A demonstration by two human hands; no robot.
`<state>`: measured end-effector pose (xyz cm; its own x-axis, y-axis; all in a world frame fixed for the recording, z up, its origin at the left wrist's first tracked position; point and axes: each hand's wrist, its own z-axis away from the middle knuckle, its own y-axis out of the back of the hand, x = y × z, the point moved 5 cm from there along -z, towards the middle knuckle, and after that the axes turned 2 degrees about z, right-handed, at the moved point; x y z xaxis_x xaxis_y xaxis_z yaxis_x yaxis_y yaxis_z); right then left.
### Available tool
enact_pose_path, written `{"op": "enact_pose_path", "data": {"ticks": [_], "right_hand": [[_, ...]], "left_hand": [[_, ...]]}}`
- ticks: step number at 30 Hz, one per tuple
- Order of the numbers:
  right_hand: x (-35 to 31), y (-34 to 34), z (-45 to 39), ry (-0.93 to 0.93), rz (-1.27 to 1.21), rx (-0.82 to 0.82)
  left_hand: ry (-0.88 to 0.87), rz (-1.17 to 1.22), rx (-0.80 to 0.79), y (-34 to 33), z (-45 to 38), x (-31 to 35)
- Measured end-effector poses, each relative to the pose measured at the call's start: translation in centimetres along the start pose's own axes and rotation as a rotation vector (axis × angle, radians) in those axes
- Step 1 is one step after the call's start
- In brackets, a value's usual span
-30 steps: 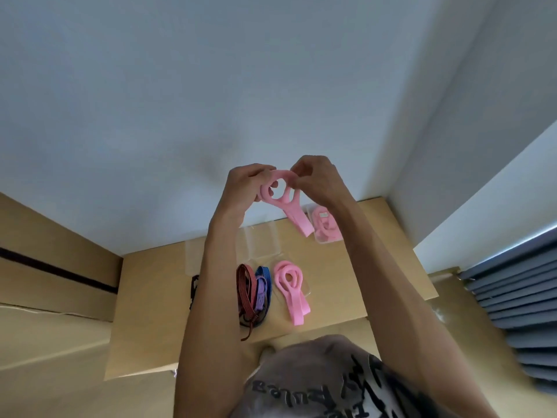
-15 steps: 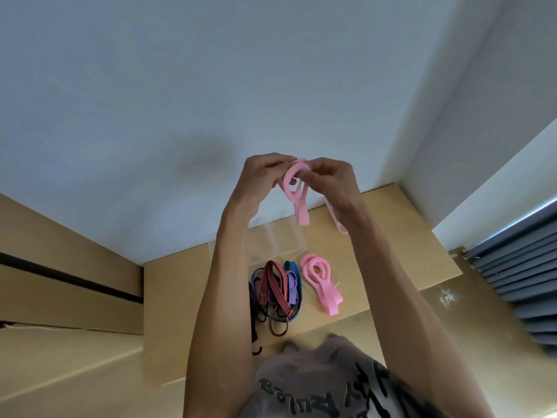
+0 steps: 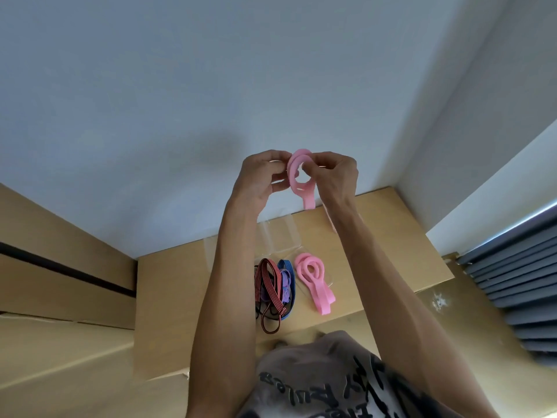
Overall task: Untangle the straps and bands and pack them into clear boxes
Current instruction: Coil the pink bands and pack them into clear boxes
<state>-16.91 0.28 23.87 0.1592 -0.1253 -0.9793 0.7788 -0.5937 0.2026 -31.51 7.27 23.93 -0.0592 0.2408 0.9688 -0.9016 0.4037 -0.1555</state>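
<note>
Pink band point(image 3: 300, 176) raised between left hand point(image 3: 260, 176) and right hand point(image 3: 333, 176); both pinch its coiled loop, tail hanging down.

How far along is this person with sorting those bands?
Done: one pink band lies coiled on the table. In hand: the left hand and right hand coil another pink band. Left: the tangled striped straps and boxing everything.
</note>
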Motion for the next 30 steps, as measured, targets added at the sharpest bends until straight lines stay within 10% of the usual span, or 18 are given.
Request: {"op": "enact_pose_path", "data": {"ticks": [9,21,30], "right_hand": [[-1.2,0.2,-2.1,0.133,0.372,-0.369],[-1.0,-1.8,-3.3,0.285,0.592,-0.301],[1.7,-1.1,-1.6,0.038,0.039,-0.105]], "left_hand": [[0.151,-0.029,-0.159,0.6,-1.1,-2.0],[0.192,-0.175,-0.052,0.4,-1.7,-3.2],[-0.039,-0.279,0.158,-1.3,-2.6,-0.9]]}}
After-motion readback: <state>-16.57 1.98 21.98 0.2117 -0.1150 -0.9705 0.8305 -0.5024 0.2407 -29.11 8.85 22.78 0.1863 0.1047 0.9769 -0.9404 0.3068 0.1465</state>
